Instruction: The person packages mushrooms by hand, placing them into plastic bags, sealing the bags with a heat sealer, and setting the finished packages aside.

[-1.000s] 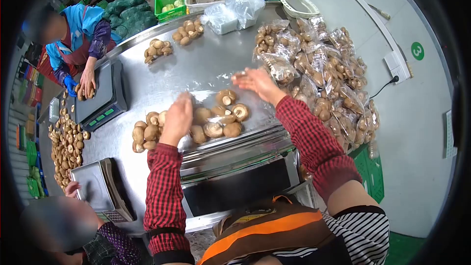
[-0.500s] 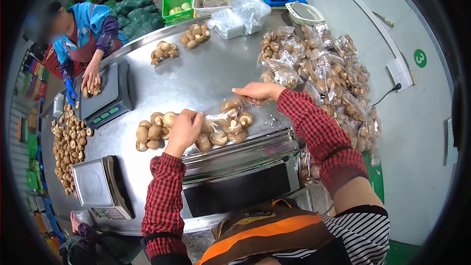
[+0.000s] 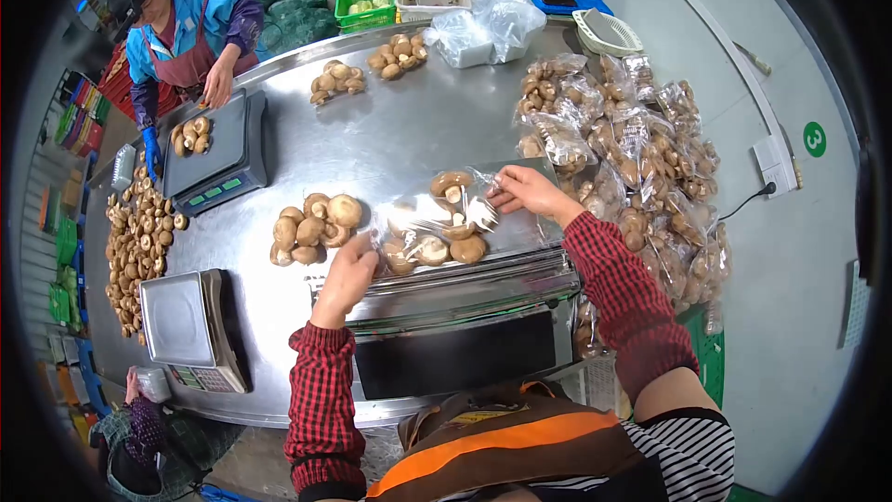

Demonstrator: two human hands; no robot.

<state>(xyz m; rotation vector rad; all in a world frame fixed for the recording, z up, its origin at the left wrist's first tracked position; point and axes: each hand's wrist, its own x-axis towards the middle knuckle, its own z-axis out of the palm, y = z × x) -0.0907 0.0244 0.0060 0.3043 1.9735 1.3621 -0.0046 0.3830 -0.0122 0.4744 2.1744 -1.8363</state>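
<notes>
A clear plastic bag with several brown shiitake mushrooms in it lies at the back edge of a metal machine with a black front panel. My left hand pinches the bag's left end. On the opposite side, my right hand has the thin film of its upper right edge between closed fingers. A heap of loose shiitake mushrooms rests on the steel table just beyond my left hand.
Many bagged mushrooms are piled at the right by the wall. Two scales stand left, near loose mushrooms. A co-worker reaches to the far scale. Two small mushroom heaps and plastic bags lie farther back.
The bag is spread wider, its mushrooms more separated. My right hand has shifted right along its edge, and my left hand has moved onto its left end. The co-worker's hand has lifted off the mushrooms on the scale.
</notes>
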